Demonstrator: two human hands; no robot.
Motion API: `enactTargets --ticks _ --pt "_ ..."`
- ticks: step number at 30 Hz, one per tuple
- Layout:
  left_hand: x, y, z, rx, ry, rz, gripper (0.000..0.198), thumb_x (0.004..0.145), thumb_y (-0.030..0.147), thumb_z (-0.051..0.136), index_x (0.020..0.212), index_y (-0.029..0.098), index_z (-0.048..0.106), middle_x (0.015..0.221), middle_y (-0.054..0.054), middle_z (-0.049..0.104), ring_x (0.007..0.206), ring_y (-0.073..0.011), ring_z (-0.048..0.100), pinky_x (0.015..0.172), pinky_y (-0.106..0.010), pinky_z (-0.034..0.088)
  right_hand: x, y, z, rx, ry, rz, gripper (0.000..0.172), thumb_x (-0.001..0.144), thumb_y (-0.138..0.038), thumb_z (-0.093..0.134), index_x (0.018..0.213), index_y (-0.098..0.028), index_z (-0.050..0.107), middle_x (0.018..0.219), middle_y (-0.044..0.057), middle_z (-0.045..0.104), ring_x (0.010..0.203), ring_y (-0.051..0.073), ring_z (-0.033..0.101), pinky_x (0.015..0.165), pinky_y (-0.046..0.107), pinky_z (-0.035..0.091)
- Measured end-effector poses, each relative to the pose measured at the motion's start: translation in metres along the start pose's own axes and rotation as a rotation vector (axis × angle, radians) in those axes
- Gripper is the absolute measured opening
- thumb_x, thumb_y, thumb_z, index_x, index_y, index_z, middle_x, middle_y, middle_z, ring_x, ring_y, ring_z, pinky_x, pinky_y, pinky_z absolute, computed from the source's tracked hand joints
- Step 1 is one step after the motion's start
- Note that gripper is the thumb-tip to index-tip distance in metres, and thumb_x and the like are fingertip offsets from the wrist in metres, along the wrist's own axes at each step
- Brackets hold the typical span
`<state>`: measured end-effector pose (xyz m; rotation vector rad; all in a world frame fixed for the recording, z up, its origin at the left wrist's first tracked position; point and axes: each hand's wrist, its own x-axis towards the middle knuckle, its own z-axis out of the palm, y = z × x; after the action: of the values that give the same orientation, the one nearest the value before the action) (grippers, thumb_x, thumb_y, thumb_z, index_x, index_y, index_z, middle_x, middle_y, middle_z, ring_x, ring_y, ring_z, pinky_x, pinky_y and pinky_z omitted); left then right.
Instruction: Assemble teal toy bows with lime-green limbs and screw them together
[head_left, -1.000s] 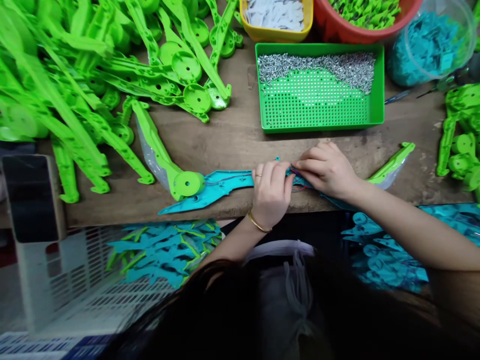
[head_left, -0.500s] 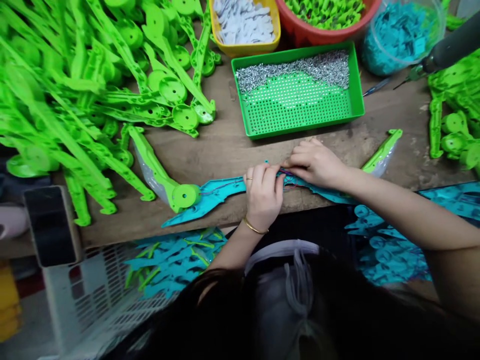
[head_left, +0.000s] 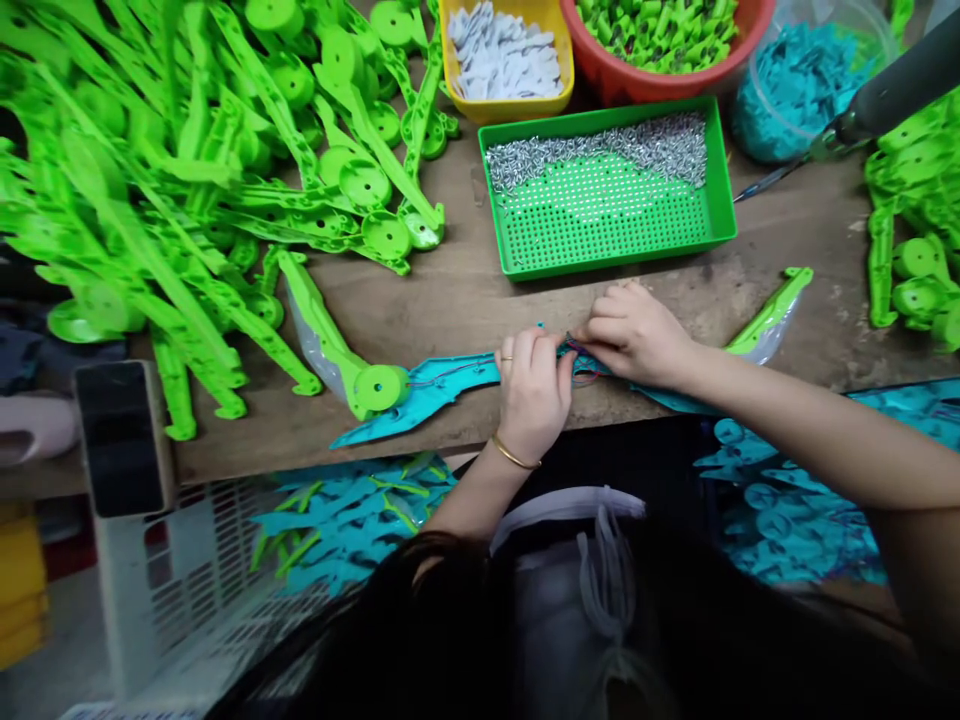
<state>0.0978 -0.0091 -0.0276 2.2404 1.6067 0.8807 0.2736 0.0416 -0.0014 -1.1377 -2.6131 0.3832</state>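
A bow-shaped toy lies along the table's front edge, its turquoise plastic shell [head_left: 450,377] in the middle. A green limb [head_left: 322,330] with a round hub is on its left, and another green limb [head_left: 772,315] on its right. My left hand [head_left: 534,385], with a bracelet at the wrist, is closed over the shell's middle. Beside it my right hand [head_left: 637,330] pinches thin red and dark wires [head_left: 589,370] at the shell; the fingertips almost meet my left fingers. What lies under the fingers is hidden.
A green basket [head_left: 619,255] of screws stands beyond the hands, with yellow [head_left: 510,105] and red tubs [head_left: 675,85] behind. Green parts [head_left: 150,200] heap at left. A power screwdriver [head_left: 885,105] hangs at right; a phone [head_left: 124,440] is at the left edge.
The view has shifted slightly, moving most things a little to the right. Both hands stay at the shell's middle; their fingers have moved only slightly among the wires.
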Motion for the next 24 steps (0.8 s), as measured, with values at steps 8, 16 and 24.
enactTargets --ticks 8,16,24 --pt "0.005 -0.001 -0.005 0.032 -0.059 0.032 0.02 0.093 0.028 0.052 0.1 0.017 0.067 0.092 -0.01 0.06 0.086 -0.0237 0.05 0.076 -0.037 0.038 -0.001 0.0 -0.02 0.126 -0.179 0.051 0.025 0.094 -0.028 0.046 0.098 -0.018 0.069 0.09 0.007 0.064 0.087 0.02 0.053 0.078 0.036 0.034" --pt "0.007 0.001 -0.007 0.05 -0.042 0.037 0.018 0.093 0.028 0.052 0.095 0.019 0.068 0.089 -0.008 0.062 0.084 -0.0224 0.051 0.075 -0.036 0.037 -0.024 -0.007 -0.024 0.182 -0.12 0.12 0.031 0.088 -0.044 0.06 0.105 -0.018 0.064 0.105 0.01 0.063 0.1 0.026 0.056 0.085 0.039 0.04" --pt "0.008 0.003 -0.016 0.005 -0.105 0.062 0.023 0.093 0.028 0.052 0.106 0.016 0.065 0.1 -0.011 0.062 0.092 -0.0241 0.053 0.08 -0.038 0.039 -0.019 -0.019 -0.01 0.014 -0.033 0.186 0.022 0.092 -0.035 0.054 0.09 -0.017 0.066 0.097 0.01 0.065 0.092 0.025 0.057 0.08 0.037 0.038"
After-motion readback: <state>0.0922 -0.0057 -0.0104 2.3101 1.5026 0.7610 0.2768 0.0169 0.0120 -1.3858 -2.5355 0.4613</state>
